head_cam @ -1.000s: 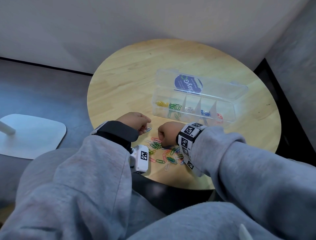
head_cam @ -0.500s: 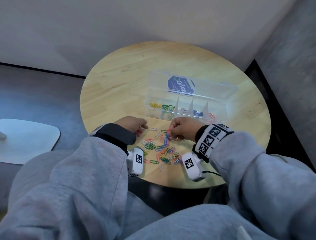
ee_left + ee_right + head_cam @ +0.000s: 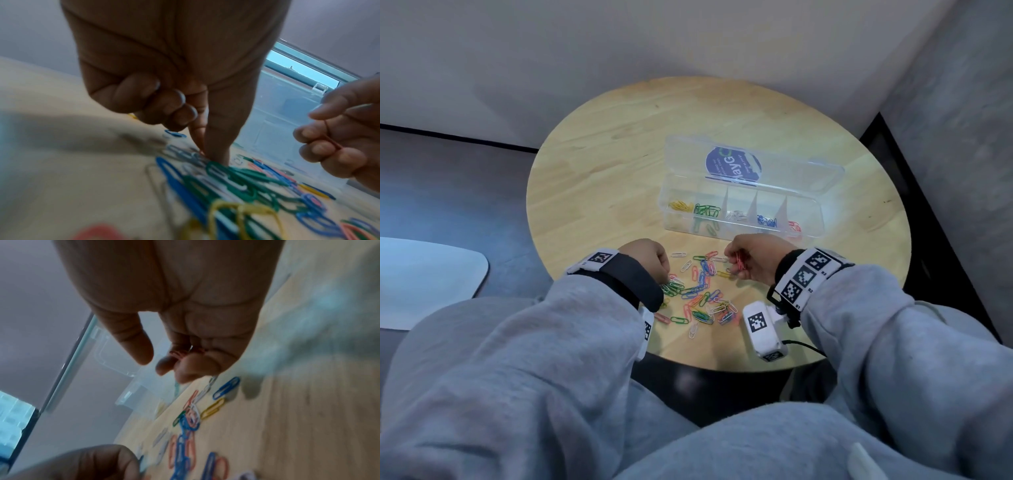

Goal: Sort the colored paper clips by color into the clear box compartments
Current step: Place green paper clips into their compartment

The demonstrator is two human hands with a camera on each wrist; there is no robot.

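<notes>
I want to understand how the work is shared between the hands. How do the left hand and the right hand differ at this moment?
The right hand is raised above the table and holds red paper clips in curled fingers; the left hand is down in the loose pile.

The left hand points thumb and forefinger into the pile, its other fingers curled in; whether it pinches a clip is unclear.

Both hover near the clear box.

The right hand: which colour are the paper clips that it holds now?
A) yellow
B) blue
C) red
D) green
C: the right hand pinches a small bunch of red paper clips above the loose pile, and the right wrist view shows red wire between its fingers.
</notes>
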